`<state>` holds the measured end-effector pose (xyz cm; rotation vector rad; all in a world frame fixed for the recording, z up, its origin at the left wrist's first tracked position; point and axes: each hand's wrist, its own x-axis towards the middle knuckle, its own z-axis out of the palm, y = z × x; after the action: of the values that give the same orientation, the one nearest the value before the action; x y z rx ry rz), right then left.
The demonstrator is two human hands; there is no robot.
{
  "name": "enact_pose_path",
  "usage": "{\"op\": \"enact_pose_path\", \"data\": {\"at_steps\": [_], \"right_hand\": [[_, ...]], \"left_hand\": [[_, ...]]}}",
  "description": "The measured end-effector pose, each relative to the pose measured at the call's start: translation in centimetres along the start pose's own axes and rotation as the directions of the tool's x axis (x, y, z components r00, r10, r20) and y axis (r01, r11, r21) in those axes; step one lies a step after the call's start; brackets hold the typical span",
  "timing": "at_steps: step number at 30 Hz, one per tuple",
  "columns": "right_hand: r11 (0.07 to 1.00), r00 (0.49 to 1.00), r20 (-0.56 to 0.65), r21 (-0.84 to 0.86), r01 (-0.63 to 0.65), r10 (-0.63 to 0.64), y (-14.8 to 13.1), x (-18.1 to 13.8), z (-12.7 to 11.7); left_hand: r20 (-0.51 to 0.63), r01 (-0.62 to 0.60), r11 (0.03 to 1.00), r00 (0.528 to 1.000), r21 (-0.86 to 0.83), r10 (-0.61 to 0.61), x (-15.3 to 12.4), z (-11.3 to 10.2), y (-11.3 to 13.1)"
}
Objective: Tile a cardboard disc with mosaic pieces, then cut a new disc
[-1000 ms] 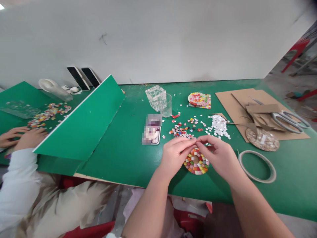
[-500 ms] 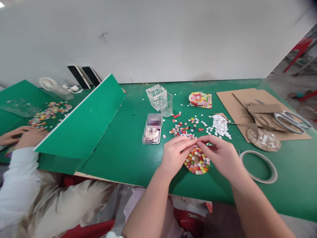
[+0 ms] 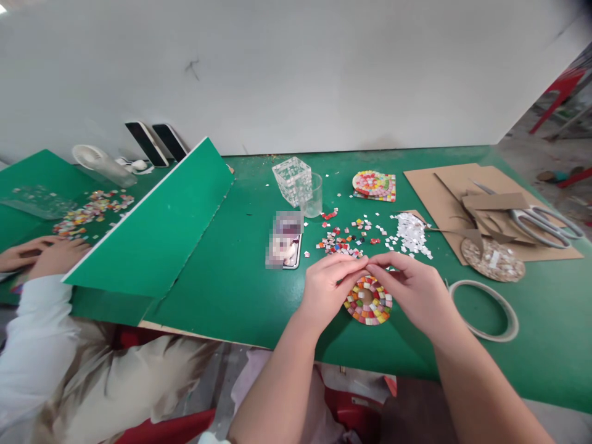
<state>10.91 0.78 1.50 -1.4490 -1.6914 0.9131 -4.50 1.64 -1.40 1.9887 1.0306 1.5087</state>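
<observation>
Both hands, left [image 3: 329, 287] and right [image 3: 413, 290], meet fingertip to fingertip just above the mosaic disc [image 3: 368, 300] on the green surface [image 3: 231, 290], grip pinched together on something too small to see, likely a tile that could slip and knock its neighbours askew.

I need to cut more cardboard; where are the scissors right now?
In the head view, the scissors lie at the far right of the green table, on the brown cardboard sheets, beyond the tape roll.
</observation>
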Motion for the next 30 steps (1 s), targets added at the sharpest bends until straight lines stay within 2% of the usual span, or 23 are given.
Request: {"op": "enact_pose_path", "data": {"at_steps": [7,17,24,30], "right_hand": [[1.000,1.000,-0.007,-0.009,-0.011,0.011,0.01,-0.03,0.02],[1.000,0.995,-0.093,0.006,-0.026,0.026,-0.25,0.01,0.77],[0.999,0.997,-0.068,0.013,0.034,-0.033,-0.40,-0.14,0.37],[0.997,0.995,-0.048,-0.007,0.083,-0.083,-0.36,-0.17,0.08]], "left_hand": [[0.011,-0.004,1.000,1.000,0.030,0.004,-0.02,0.16,-0.08],[0.013,-0.007,0.999,1.000,0.033,0.007,0.02,0.20,-0.06],[-0.013,0.166,0.983,0.986,-0.078,-0.168,0.22,0.05,0.39],[-0.004,0.236,0.957,0.971,-0.169,-0.240,0.17,0.05,0.30]]}}
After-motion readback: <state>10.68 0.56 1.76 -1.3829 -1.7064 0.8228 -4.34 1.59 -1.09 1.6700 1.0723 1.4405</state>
